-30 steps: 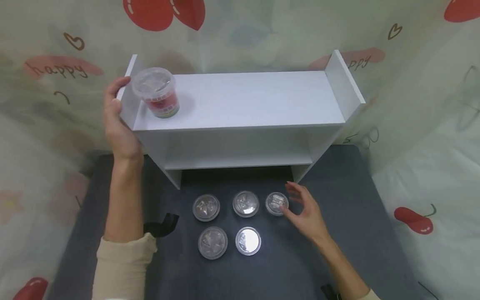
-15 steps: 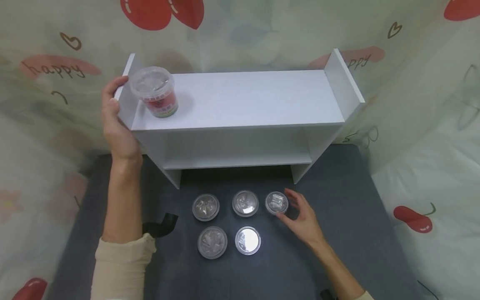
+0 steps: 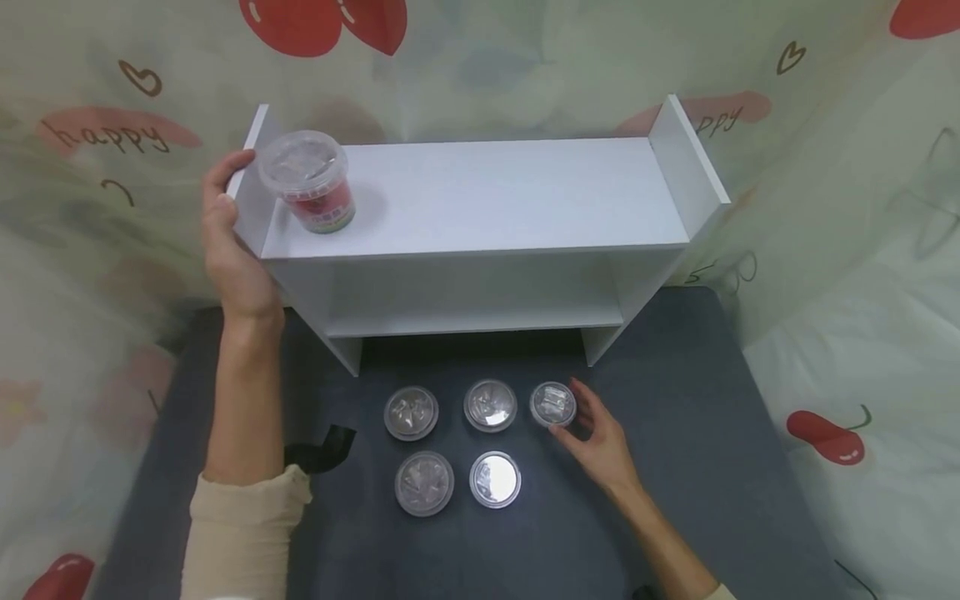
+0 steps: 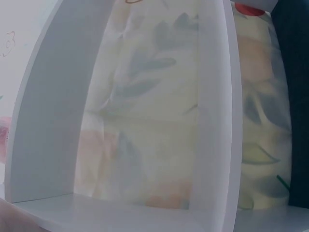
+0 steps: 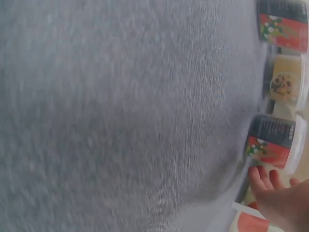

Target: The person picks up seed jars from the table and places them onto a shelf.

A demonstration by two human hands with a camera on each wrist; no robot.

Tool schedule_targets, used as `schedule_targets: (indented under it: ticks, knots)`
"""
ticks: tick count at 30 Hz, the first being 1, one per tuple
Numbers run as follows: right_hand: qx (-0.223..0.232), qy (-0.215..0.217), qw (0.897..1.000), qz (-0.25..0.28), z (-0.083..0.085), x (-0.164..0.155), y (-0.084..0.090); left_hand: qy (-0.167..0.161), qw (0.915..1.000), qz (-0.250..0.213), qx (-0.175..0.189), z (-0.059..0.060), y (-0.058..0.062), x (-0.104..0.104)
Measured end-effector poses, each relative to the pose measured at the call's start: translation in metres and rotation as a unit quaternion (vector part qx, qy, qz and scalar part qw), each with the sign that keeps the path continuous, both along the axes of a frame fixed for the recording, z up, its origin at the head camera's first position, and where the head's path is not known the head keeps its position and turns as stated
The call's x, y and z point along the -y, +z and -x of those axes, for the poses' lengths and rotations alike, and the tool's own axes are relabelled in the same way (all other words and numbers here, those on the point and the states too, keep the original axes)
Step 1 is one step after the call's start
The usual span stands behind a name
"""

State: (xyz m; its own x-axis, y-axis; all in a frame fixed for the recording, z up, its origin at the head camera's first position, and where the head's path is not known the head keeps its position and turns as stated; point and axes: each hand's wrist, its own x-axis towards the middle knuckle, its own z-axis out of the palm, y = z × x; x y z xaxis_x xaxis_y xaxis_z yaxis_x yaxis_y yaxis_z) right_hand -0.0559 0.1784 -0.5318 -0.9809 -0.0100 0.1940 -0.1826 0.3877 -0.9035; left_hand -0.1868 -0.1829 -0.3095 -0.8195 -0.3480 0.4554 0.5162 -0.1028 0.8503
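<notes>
The left hand (image 3: 237, 262) grips the white shelf (image 3: 502, 196) (a red-labelled tub (image 3: 315, 187) on top), and in front of it the right hand (image 3: 604, 448) curls round the rightmost clear-lidded container (image 3: 552, 405).

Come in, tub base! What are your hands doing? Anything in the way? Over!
Left hand gripping white shelf, left side. Right hand around rightmost tub, grip unclear. Shelf just beyond; next tub close on left.

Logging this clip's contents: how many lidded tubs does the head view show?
6. One tub sits atop the white shelf, left end. On the table: back left tub, back middle tub, back right tub by the right hand, front left tub, front right tub. More could be hidden.
</notes>
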Motion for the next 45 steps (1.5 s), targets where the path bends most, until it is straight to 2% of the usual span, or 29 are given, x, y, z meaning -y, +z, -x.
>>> schedule_targets:
  ticks: [7,13,16,20,25,31,40,44,45]
  knots:
    - [0.036,-0.03,0.998,0.042,-0.002,0.004,-0.016,-0.002,1.0,-0.007,-0.004,0.001,0.0,-0.001]
    - [0.068,-0.047,0.996,0.032,0.002,0.002,-0.045,0.003,1.0,0.001,-0.001,0.0,0.0,-0.001]
    - [0.073,-0.058,0.995,0.034,0.004,0.004,-0.052,0.008,0.9999,0.009,0.0,0.0,0.0,-0.001]
    - [0.073,-0.077,0.994,0.029,0.006,0.009,-0.054,0.007,1.0,0.002,-0.001,0.001,0.0,-0.001]
    - [0.074,-0.1,0.992,-0.004,0.009,0.013,-0.058,0.006,1.0,0.001,0.001,0.001,-0.001,-0.001]
    - [0.071,-0.108,0.991,-0.024,0.011,0.014,-0.06,0.006,1.0,0.0,0.001,0.001,0.001,0.0]
    - [0.07,-0.095,0.993,-0.004,0.014,0.011,-0.062,0.002,0.9999,-0.014,-0.007,0.002,0.001,-0.001]
    - [0.067,-0.065,0.995,0.028,0.016,0.007,-0.059,0.005,0.9999,-0.013,-0.004,0.001,0.0,-0.001]
    - [0.071,-0.052,0.995,0.042,0.016,0.007,-0.053,0.006,0.9999,-0.012,-0.004,0.001,0.0,-0.001]
